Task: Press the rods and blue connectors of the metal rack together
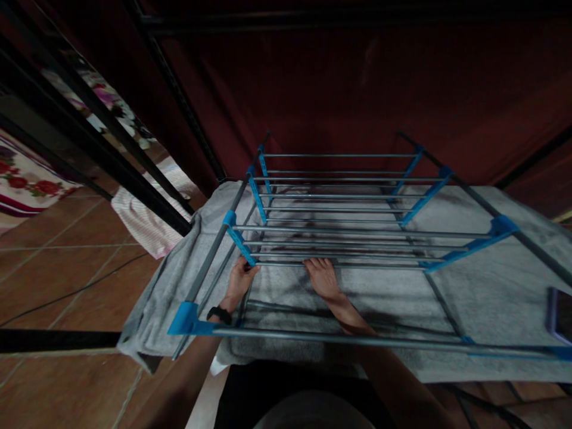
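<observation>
Tiled floor [67, 262], grey blanket [491, 298] spread beneath metal rack [339, 238]. Left hand [241, 279] clamped on blue connector [241, 244]; right hand [322, 277] flat, fingers together, against nearest rods. Step: seating shelf, apparently; steady, even pressure needed.

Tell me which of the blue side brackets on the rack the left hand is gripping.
The left hand grips the second blue bracket from the near end on the rack's left side, just past the near corner bracket. The right hand rests on the grey rods instead.

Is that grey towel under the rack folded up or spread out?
Spread out. The grey towel lies flat beneath the rack, reaching past both its sides, one corner drooping at the left.
</observation>
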A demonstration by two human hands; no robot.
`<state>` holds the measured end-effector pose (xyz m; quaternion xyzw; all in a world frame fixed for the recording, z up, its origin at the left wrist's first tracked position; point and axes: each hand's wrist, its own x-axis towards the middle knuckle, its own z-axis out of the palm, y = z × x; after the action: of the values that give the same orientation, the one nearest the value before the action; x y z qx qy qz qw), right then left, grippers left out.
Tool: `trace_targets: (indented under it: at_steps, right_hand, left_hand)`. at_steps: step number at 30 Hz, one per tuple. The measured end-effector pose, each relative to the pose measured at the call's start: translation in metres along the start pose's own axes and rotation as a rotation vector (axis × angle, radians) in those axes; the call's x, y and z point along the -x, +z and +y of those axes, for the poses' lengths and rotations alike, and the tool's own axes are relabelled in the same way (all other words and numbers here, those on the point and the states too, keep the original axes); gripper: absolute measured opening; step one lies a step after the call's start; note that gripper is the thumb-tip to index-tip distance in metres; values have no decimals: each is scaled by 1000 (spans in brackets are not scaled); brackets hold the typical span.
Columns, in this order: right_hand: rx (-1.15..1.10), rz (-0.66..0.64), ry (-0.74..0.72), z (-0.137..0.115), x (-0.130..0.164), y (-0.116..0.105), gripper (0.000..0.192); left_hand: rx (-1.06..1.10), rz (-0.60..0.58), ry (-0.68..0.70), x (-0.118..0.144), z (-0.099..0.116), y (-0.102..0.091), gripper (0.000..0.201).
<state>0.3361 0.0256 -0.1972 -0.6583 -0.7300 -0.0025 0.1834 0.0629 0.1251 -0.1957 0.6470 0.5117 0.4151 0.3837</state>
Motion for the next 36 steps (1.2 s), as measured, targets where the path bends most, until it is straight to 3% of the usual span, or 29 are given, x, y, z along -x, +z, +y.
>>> trace_targets:
  at_steps: [17, 26, 30, 36]
  right_hand:
    - [1, -61, -8, -2, -4, -6, 29]
    - [-16, -7, -20, -2, -5, -10, 24]
    - [1, 14, 44, 1, -3, -15, 19]
    - [-10, 22, -1, 4, -5, -15, 13]
  left_hand:
    - [21, 20, -46, 1, 10, 3, 35]
    - [-145, -18, -94, -9, 9, -3, 43]
    - [-181, -16, -103, -13, 5, -3, 45]
    - [-181, -5, -127, -13, 4, -3, 46]
